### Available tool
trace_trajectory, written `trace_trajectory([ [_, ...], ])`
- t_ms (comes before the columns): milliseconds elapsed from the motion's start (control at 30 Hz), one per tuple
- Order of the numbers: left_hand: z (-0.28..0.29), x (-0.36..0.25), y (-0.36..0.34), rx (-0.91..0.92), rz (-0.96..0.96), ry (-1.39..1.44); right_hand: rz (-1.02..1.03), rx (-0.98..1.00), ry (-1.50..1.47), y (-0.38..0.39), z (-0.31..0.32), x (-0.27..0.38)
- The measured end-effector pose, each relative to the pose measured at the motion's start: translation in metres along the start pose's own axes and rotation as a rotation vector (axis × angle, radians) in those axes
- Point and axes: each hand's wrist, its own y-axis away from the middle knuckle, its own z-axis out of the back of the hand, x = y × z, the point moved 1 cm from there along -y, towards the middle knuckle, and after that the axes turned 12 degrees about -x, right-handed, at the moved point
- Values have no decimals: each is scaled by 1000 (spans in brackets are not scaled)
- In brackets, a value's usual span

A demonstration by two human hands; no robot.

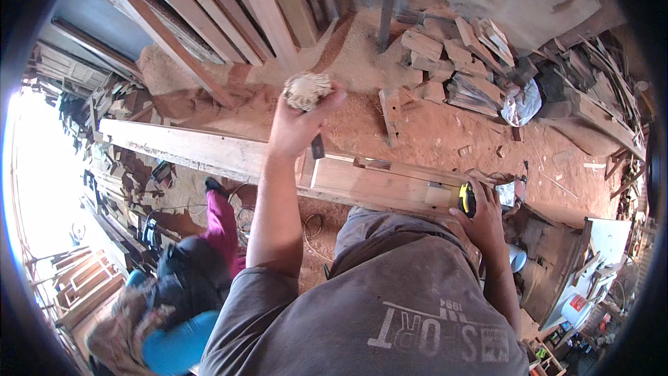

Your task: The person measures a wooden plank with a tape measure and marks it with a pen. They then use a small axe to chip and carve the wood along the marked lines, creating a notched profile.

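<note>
My left hand (298, 124) is raised over the timber beam, wrapped around what looks like a chisel. Its wooden handle end (307, 90) is pale and frayed, and a dark flat blade (318, 147) sticks out below the fist. Lower and to the right, my right hand (485, 219) grips a yellow and black tape measure (467, 199) at the right end of a planed wooden piece (376, 184). That piece has a slot cut near its far edge and lies just in front of my body. A longer, pale timber beam (181, 145) stretches off to the left.
Long boards (209, 10) lean at the back left. Wood offcuts (452, 56) are heaped at the back right beside a white plastic bag (522, 103). Another person (188, 299) is at the lower left. Cables (314, 226) lie on the dirt floor (557, 174).
</note>
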Motion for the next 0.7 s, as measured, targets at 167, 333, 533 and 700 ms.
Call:
trace_trajectory([
  [167, 18, 16, 12, -178, 74, -37, -81, -66, -56, 10, -5, -23],
  [333, 25, 28, 28, -85, 36, -246, -309, -346, -118, 25, 34, -50],
  [533, -19, 34, 44, 142, -35, -560, -458, -464, -297, 44, 31, -75],
  [700, -61, 8, 56, 217, -9, -574, -486, -321, -370, 47, 21, -54],
])
